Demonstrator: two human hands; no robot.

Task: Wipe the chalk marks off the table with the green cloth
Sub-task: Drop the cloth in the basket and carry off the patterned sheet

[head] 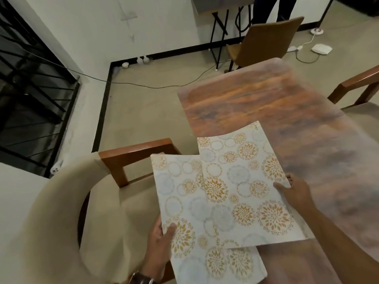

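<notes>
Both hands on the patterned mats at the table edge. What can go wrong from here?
1. The upper mat, pinched only at its right edge by the right hand, overhangs the table and may slide off.
2. The lower mat, gripped by the left hand, hangs over the chair and could drop.
3. No green cloth in view, so wiping may stall.

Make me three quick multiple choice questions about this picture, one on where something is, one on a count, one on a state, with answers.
1. Where is the cream armchair?
A. Left of the table
B. On the table
C. Behind the far chair

2. How many patterned sheets are held?
A. One
B. Two
C. Four

3. How do the sheets lie?
A. Rolled up
B. Apart
C. Overlapping

Answers: 1 A, it sits beside the table's left edge. 2 B, left hand grips the lower sheet, right hand the upper sheet. 3 C, the upper covers part of the lower.
</notes>
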